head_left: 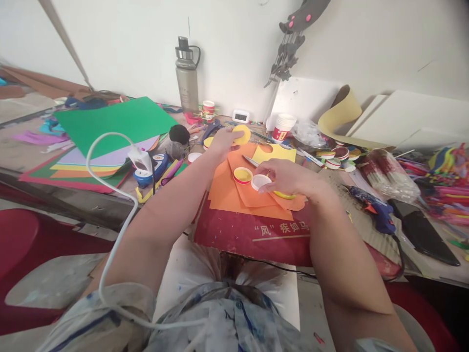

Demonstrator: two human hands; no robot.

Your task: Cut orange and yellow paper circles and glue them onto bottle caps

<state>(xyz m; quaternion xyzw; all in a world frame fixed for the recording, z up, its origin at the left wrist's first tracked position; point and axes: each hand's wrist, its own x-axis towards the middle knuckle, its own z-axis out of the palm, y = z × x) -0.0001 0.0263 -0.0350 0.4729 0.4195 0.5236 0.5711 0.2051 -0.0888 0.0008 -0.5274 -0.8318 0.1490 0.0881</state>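
Yellow disc [242, 135] pinched in left hand [224, 141], shallow white cup [261, 183] gripped by right hand [285, 175] over orange paper [227, 199]

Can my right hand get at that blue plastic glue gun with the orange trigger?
Probably yes: the blue glue gun lies uncovered, right of the right forearm. The right hand is touching a small, round white piece, though, and would likely need to leave it first.

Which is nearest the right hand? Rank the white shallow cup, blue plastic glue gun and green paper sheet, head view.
1. White shallow cup, at the right hand.
2. Blue glue gun, to the right.
3. Green paper sheet, far left.
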